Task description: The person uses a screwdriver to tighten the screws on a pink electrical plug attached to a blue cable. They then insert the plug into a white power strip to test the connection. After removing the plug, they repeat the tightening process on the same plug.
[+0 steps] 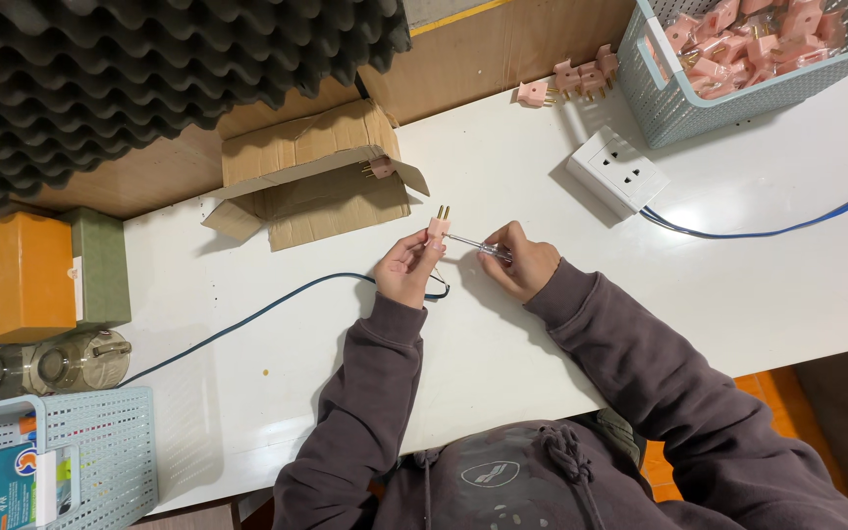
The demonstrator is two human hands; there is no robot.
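My left hand (406, 270) pinches a small pink plug (439, 227) with brass pins pointing away from me, held just above the white table (247, 324). A dark blue cable (277, 306) runs from near that hand off to the left. My right hand (525, 260) grips a small screwdriver (478, 245) with a clear handle, its thin shaft touching the side of the plug. Both hands meet near the middle of the table.
An open cardboard box (311, 172) with a pink plug on its flap lies behind my hands. A white socket block (618, 171) with a blue cord, loose pink plugs (576, 80) and a basket (679, 108) of pink plugs are at the back right. Another basket (61, 456), a jar and boxes are at the left.
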